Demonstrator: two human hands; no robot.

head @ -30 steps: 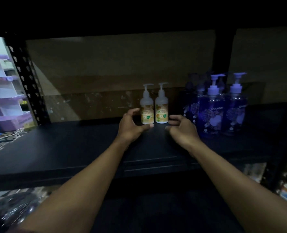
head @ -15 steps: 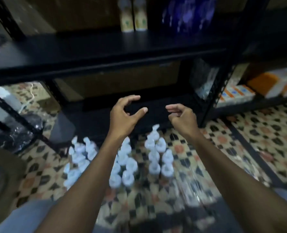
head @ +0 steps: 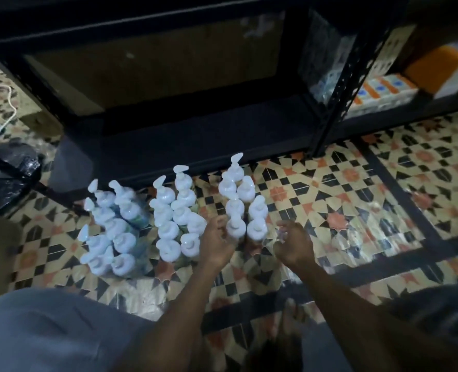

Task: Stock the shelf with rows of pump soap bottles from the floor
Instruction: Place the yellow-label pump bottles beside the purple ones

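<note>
As left hand (head: 217, 244) and right hand (head: 294, 245) flank 2 pump bottles (head: 256, 229), both hang half-open, empty.

Floor (head: 356, 200): geometric tiles in cream, orange and black.
Furniture: black metal shelf unit (head: 195, 135), perforated upright (head: 338, 98); boxes (head: 383, 95) on the neighbouring shelf, right.
Light: dim overall.

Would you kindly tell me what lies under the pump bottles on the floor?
Patterned floor tiles show all around the pump bottles. The spots directly beneath them are covered by the bottles themselves.
</note>
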